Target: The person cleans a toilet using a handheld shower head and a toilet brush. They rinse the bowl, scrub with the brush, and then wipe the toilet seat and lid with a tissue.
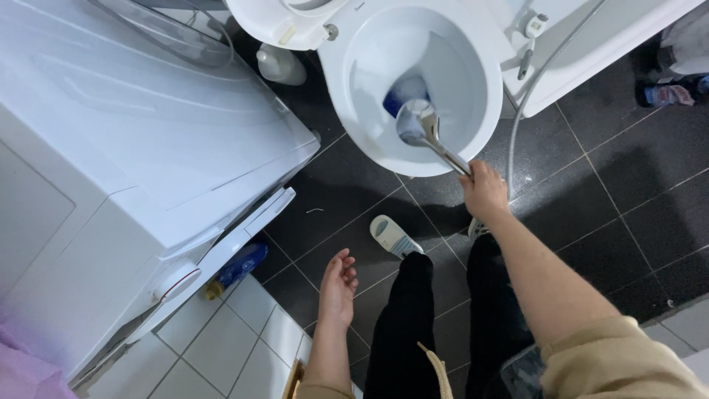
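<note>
Washing machine (140, 148): we see its white body filling nine o'clock, the door edge jutting toward the middle.
Blue bottle (238, 268): it lies on the floor at seven o'clock, half tucked under the machine's door.
White bottle (281, 65): it stands at eleven o'clock, between the machine and the toilet.
Left hand (338, 288): our left hand hangs free at six o'clock above the dark floor tiles (332, 192), palm turned inward; its fingers are loosely curled and slightly apart, holding nothing.
Slipper (395, 236): a pale slipper sits on our foot just right of that hand.
Toilet bowl (473, 81): the white bowl is at twelve o'clock, seat raised.
Toilet brush (428, 133): its blue head is down in the bowl, the shiny metal handle slanting out toward four o'clock.
Right hand (484, 191): our right hand has its fingers wrapped tight about the handle's end, just outside the bowl's rim.
Spray hose (532, 96): it hangs at one o'clock, beside the bowl.
</note>
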